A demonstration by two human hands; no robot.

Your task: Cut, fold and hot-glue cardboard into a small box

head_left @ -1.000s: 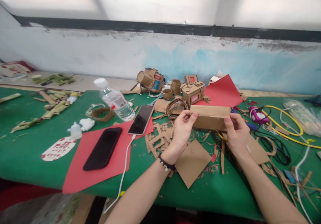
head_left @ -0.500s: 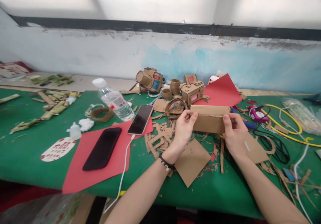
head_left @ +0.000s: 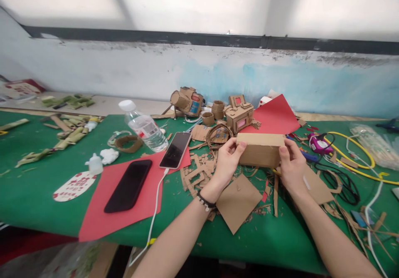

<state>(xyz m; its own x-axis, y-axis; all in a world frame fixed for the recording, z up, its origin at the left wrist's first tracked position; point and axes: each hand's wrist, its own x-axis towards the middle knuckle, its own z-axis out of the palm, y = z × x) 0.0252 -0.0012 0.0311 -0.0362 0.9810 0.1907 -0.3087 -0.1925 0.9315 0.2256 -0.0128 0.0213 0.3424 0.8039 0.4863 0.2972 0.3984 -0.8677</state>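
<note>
Between my two hands is a small brown cardboard box (head_left: 260, 154), held above the table with its top edge and front side toward me. My left hand (head_left: 229, 157) pinches its left end, thumb on the front edge. My right hand (head_left: 292, 163) grips the right end in the same way. Below the box lies a square cardboard piece (head_left: 239, 203) on the green cloth. Cut cardboard scraps (head_left: 198, 172) are heaped left of it. Behind the box stands a cardboard model camera (head_left: 239, 116) with a pink window.
A water bottle (head_left: 146, 128) leans at the left, near two phones (head_left: 128, 186) on red paper (head_left: 93, 224). Another cardboard camera (head_left: 187, 102) stands at the back. Yellow cable (head_left: 370, 157) and a purple device (head_left: 319, 144) lie at the right.
The box has tilted slightly, so its top face shows a little differently, and both hands stay on its ends. The whole view has shifted slightly.
</note>
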